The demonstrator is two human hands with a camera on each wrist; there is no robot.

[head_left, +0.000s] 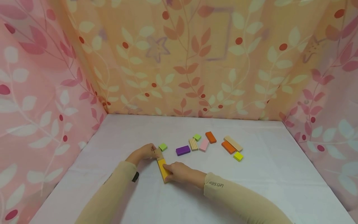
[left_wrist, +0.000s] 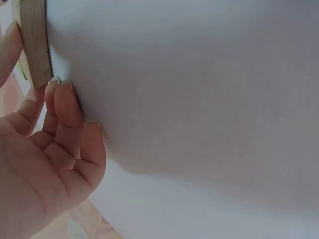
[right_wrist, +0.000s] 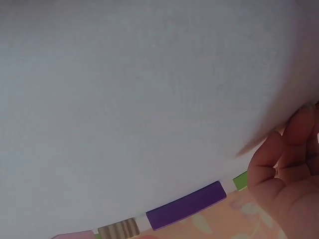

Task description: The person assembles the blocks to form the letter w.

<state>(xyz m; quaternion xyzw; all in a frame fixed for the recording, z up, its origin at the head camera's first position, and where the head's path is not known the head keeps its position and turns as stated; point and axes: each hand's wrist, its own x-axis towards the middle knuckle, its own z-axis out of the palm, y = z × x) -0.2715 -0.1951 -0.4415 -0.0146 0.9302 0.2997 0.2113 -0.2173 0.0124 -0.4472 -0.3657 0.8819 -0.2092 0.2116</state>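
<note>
On the white table, a plain wooden block (head_left: 158, 154) lies end to end with a long orange-yellow block (head_left: 162, 168). My left hand (head_left: 143, 153) pinches the wooden block at its far end; in the left wrist view the block (left_wrist: 34, 45) shows between thumb and fingertips, the other fingers curled beside it. Thumb and fingers of my right hand (head_left: 180, 172) hold the near part of the yellow block. That block is out of sight in the right wrist view, where only the curled fingers (right_wrist: 266, 154) appear. A light green block (head_left: 163, 147) sits just beyond the left fingertips.
To the right lie a purple block (head_left: 183, 150), a striped wooden piece (head_left: 193, 144), a pink block (head_left: 204, 145), another green block (head_left: 197, 137), orange blocks (head_left: 211, 137), a long wooden block (head_left: 235, 144) and a yellow block (head_left: 238, 156). Patterned curtains (head_left: 184, 56) surround the table.
</note>
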